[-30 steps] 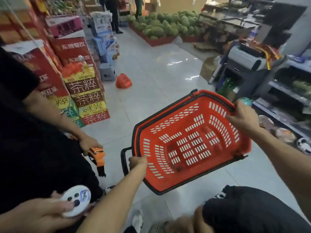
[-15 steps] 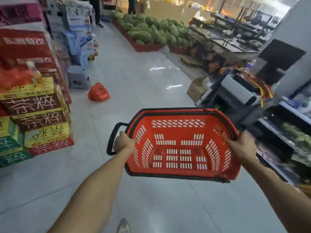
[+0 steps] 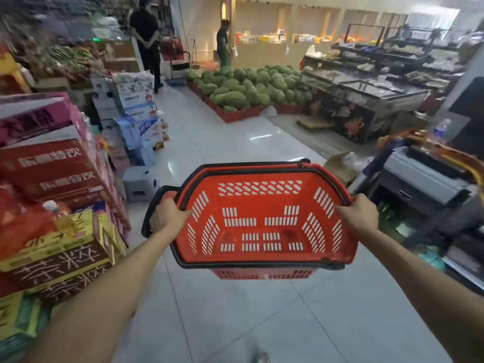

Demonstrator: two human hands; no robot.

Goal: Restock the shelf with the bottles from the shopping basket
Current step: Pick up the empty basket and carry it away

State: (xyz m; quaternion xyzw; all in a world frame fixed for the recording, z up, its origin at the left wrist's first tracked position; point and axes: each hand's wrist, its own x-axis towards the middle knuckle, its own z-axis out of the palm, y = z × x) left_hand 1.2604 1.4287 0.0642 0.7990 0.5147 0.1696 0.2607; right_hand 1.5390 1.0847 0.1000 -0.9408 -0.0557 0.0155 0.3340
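Observation:
A red plastic shopping basket (image 3: 262,195) with black handles is held level above the tiled floor in front of me. Nothing lies inside it; its slotted bottom shows bare. My left hand (image 3: 167,217) grips the basket's left rim by the black handle. My right hand (image 3: 360,216) grips the right rim. No bottles from the basket are in view. One yellow drink bottle (image 3: 61,218) lies on the carton stack at my left.
Stacked drink cartons (image 3: 52,179) line the left side. A grey stool (image 3: 140,183) stands just ahead on the left. A watermelon pile (image 3: 248,86) fills the far middle. A printer and counter (image 3: 424,179) stand to the right. Two people (image 3: 146,40) stand far back.
The basket has levelled out from a tilt and I have turned and raised my view down the aisle. The person beside me at the left has left the view.

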